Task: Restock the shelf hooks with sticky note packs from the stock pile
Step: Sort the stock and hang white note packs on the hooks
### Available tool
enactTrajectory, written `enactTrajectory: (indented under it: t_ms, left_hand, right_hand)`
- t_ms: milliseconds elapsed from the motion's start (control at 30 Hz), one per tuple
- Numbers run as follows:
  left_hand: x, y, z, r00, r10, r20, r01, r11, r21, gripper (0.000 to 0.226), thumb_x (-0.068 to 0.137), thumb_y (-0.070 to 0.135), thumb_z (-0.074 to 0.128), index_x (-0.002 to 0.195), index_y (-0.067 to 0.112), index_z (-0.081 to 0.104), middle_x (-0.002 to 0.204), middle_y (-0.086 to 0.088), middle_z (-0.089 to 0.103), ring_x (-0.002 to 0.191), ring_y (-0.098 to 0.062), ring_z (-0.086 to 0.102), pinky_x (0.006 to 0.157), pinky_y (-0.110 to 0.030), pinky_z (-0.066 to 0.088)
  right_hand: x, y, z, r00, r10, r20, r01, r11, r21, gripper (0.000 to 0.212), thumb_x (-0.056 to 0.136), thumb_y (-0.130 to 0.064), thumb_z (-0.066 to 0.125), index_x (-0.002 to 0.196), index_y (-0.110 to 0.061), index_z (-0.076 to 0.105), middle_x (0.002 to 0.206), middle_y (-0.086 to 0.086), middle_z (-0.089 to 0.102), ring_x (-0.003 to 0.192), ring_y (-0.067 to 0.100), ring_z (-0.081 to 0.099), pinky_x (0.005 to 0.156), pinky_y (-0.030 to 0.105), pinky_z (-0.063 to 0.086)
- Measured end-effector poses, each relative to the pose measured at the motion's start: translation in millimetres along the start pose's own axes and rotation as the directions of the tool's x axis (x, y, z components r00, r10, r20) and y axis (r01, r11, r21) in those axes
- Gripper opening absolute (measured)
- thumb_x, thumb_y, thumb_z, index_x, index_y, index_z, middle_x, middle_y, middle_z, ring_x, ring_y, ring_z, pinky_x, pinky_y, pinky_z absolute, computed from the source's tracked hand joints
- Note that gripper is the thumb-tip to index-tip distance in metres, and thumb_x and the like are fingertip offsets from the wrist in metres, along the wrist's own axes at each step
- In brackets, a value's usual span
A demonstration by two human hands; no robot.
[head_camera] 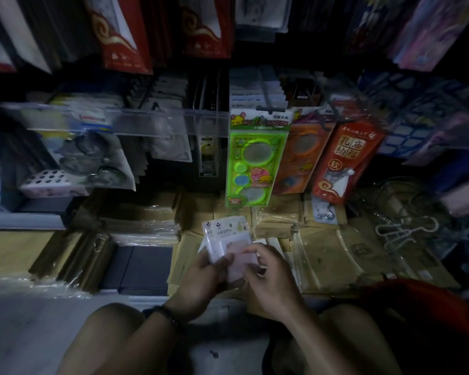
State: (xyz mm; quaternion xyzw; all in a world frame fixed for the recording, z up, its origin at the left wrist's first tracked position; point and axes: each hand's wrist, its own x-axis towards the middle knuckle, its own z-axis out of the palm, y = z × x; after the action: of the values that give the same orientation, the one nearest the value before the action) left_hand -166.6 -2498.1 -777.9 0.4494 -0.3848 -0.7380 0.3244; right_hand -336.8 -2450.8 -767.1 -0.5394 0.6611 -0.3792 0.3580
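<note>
Pretty dim in here, but both hands are on a little fan of sticky note packs (226, 234). The left hand (201, 277) has its fingers (222, 262) wrapped round the lower edge, and the right hand (272, 282) pinches the front pack. Just past the fingers, a green stencil card (255, 158) hangs off a hook (266, 101). Brown wrapped bundles (328, 261) lie right underneath.

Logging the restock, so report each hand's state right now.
Left hand: closed, gripping the sticky note packs.
Right hand: closed, fingers curled over the same packs.
</note>
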Motion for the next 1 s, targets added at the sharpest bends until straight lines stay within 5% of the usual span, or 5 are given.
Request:
enactTrajectory:
  t_ms: [267, 500, 700, 1000]
  left_hand:
    - [-80, 67, 5, 0.993, 0.116, 0.011, -0.117, 0.983, 0.144, 0.036, 0.101, 0.017, 0.068, 0.136, 0.012, 0.063, 0.124, -0.014, 0.077, 0.111, -0.036, 0.076, 0.095, -0.062, 0.06]
    - [-123, 154, 33, 0.949, 0.303, 0.085, -0.315, 0.925, 0.213, 0.039, 0.1, 0.018, 0.071, 0.138, 0.019, 0.062, 0.127, -0.013, 0.076, 0.111, -0.036, 0.076, 0.082, -0.046, 0.063]
    - [-155, 240, 71, 0.878, 0.457, 0.145, -0.479, 0.85, 0.221, 0.035, 0.1, 0.013, 0.069, 0.134, 0.016, 0.066, 0.125, -0.013, 0.077, 0.111, -0.034, 0.076, 0.08, -0.039, 0.064]
    - [-202, 376, 115, 0.775, 0.613, 0.154, -0.63, 0.732, 0.26, 0.029, 0.102, 0.011, 0.064, 0.132, 0.015, 0.065, 0.121, -0.009, 0.078, 0.105, -0.03, 0.079, 0.081, -0.041, 0.066]
  right_hand:
    - [-46, -67, -28, 0.991, -0.003, -0.13, 0.039, 0.96, 0.279, 0.04, 0.093, -0.001, 0.075, 0.112, -0.036, 0.075, 0.115, -0.01, 0.071, 0.085, 0.007, 0.076, 0.063, 0.022, 0.057]
    - [-52, -148, -84, 0.976, -0.168, -0.141, 0.203, 0.934, 0.294, 0.046, 0.096, -0.005, 0.076, 0.115, -0.047, 0.076, 0.123, -0.006, 0.068, 0.106, 0.007, 0.073, 0.086, 0.041, 0.065]
    - [-40, -230, -135, 0.919, -0.33, -0.215, 0.384, 0.871, 0.306, 0.048, 0.09, 0.002, 0.08, 0.114, -0.039, 0.078, 0.113, -0.008, 0.075, 0.102, 0.005, 0.074, 0.079, 0.02, 0.059]
    - [-17, -357, -200, 0.786, -0.508, -0.353, 0.595, 0.777, 0.205, 0.045, 0.091, 0.001, 0.078, 0.117, -0.036, 0.076, 0.111, -0.015, 0.072, 0.099, 0.004, 0.073, 0.079, 0.018, 0.058]
